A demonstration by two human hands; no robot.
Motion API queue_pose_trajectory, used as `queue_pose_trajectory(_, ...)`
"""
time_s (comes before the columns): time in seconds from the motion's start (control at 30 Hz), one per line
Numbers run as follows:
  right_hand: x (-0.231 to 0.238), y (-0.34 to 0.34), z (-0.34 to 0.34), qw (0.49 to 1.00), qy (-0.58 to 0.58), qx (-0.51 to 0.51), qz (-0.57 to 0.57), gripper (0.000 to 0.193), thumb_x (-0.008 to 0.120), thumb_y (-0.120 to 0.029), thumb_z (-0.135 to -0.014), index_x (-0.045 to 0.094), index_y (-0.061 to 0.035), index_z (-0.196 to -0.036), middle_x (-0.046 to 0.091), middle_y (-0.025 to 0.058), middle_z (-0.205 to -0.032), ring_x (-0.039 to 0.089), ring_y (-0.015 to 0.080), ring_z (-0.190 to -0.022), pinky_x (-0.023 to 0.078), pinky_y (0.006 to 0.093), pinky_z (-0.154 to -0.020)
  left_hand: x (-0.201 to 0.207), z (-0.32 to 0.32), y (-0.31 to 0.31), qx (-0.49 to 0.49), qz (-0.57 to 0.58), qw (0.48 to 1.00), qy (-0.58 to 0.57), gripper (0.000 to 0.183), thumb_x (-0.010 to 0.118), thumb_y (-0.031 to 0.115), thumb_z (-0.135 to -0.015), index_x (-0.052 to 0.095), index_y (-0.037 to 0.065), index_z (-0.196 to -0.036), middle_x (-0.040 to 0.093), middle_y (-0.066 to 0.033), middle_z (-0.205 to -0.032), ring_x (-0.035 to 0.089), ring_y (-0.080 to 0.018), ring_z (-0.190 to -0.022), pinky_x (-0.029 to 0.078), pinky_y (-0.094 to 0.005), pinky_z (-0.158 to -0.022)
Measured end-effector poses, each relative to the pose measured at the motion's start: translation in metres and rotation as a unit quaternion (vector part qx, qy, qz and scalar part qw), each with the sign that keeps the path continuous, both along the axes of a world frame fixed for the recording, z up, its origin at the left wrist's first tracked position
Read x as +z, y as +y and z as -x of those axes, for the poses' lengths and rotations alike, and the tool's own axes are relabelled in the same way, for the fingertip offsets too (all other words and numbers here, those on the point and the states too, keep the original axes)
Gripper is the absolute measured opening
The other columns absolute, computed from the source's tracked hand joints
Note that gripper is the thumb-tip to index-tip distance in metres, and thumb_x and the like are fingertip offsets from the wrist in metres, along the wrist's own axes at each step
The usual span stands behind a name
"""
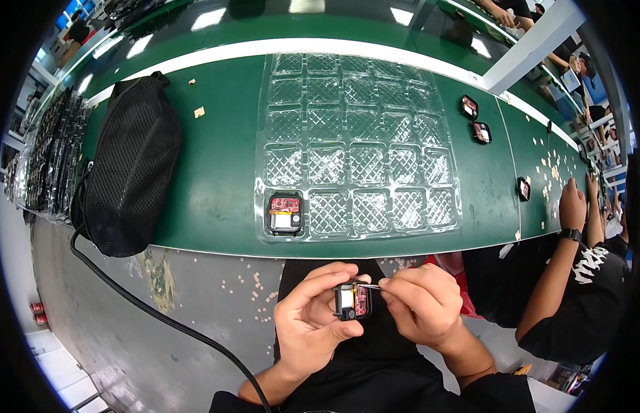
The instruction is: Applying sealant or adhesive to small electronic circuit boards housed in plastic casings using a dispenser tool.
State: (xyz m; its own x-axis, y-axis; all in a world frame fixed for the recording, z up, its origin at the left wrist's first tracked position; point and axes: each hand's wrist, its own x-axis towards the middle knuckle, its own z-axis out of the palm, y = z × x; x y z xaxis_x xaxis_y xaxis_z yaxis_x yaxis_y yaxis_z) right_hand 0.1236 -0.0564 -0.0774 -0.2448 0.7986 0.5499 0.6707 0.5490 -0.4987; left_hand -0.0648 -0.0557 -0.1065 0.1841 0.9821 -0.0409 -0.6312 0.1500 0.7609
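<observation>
My left hand (300,323) holds a small square black device housing (353,303) between thumb and fingers, above my lap. Inside it show a red circuit board, a white block and a strip of yellow tape. In my right hand (428,303), thumb and forefinger pinch a thin metal tool, apparently tweezers (375,286). Its tip reaches the upper edge of the housing. Just beyond my hands, a clear plastic tray (347,237) with a grid of square pockets lies on the green table; a similar open device (285,213) sits in its near left pocket.
To the left, a black mesh-covered object (130,165) with a black cable (161,323) stands beside stacked trays (50,158). Three more devices, one a dark housing (523,188), lie right of the tray. A co-worker's arm (550,275) rests at the right; paper bits dot the table and floor.
</observation>
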Motion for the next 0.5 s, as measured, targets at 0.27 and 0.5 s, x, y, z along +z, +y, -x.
queue_pose_trajectory(0.27,0.003,-0.014,-0.005,0.962,0.225,-0.023,0.15,0.017,0.073,0.0,-0.091,0.068,0.0044,-0.106,0.07,0.017,-0.095,0.065,0.0203,-0.071,0.052,0.0293,-0.062,0.001,0.005,0.015,0.087,-0.197,0.972,0.094,0.063,0.093,0.008,-0.074,0.059,-0.003,-0.126,0.061,-0.0217,-0.127,0.065,-0.0347,-0.121,0.055,-0.0434,-0.104)
queue_pose_trajectory(0.5,-0.003,-0.012,-0.008,0.968,0.218,-0.03,0.119,0.016,0.073,-0.001,-0.091,0.069,0.0043,-0.106,0.069,0.015,-0.095,0.064,0.0187,-0.07,0.051,0.0277,-0.061,0.015,-0.003,0.062,0.232,-0.384,0.758,0.474,0.042,0.094,0.003,-0.068,0.065,0.005,-0.099,0.059,-0.0169,-0.121,0.067,-0.0356,-0.114,0.06,-0.044,-0.094)
